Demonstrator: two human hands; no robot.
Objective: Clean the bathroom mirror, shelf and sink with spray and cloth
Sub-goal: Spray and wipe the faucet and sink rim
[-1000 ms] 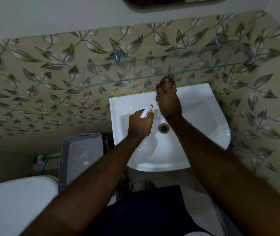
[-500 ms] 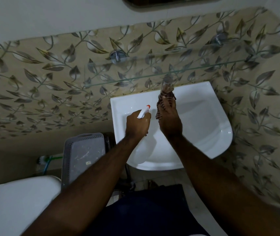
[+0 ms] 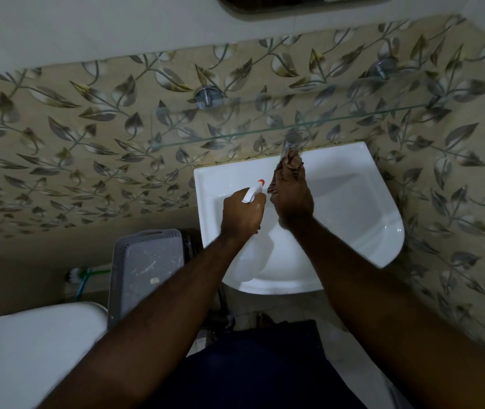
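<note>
A white sink (image 3: 353, 202) hangs on the leaf-patterned wall, with a glass shelf (image 3: 235, 136) just above it. My left hand (image 3: 242, 215) grips a white spray bottle (image 3: 252, 192) with an orange nozzle tip, held over the left part of the basin. Beside it, my right hand (image 3: 292, 196) holds a brown striped cloth (image 3: 289, 165) wrapped around the chrome tap (image 3: 289, 143) at the sink's back rim. The mirror (image 3: 294, 2) shows only its lower edge at the top of the frame.
A grey plastic basket (image 3: 146, 267) stands left of the sink. A white toilet tank (image 3: 37, 355) sits at the lower left, with a brush (image 3: 73, 274) behind it. Two chrome shelf brackets (image 3: 208, 97) stick out of the wall.
My right hand with the cloth has slid back down along the tap toward the basin. The spray bottle in my left hand has stayed in about the same place.
</note>
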